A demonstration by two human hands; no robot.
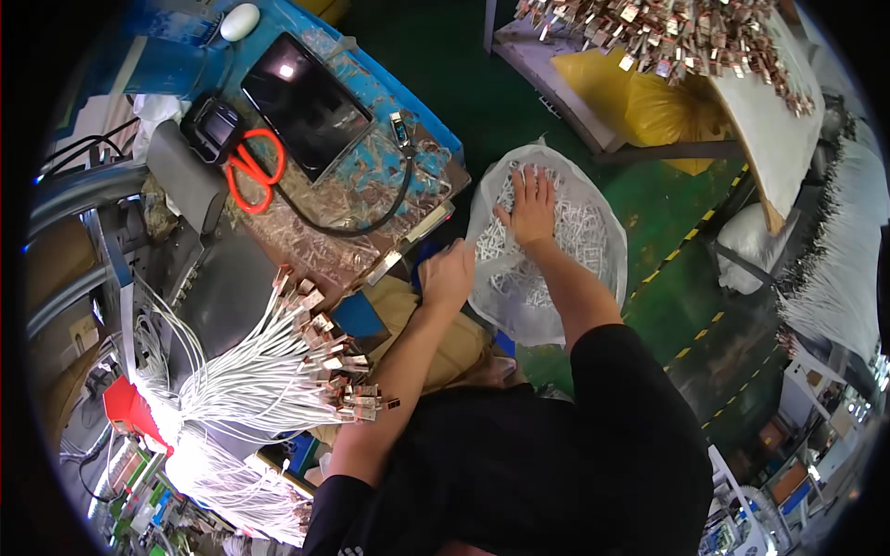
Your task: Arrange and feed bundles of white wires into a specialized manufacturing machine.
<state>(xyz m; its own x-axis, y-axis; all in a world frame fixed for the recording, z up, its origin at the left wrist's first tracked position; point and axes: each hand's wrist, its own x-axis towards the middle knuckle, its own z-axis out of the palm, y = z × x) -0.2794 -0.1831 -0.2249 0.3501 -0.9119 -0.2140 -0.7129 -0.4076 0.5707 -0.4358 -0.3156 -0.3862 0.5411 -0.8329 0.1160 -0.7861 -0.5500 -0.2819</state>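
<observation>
A whitish translucent plastic bag stands wide-mouthed in front of me, filled with many small white plastic pieces. My right hand reaches into its mouth and lies flat on the pieces, fingers stretched out and somewhat apart. At the bag's left edge, my left hand is closed, pinching the rim; its fingertips are partly hidden.
Left of the bag is a worktable bearing a dark tablet, orange-handled scissors and a black cable. White cables with copper-coloured connectors hang beside my left arm. Yellow bags lie under a rack at far right.
</observation>
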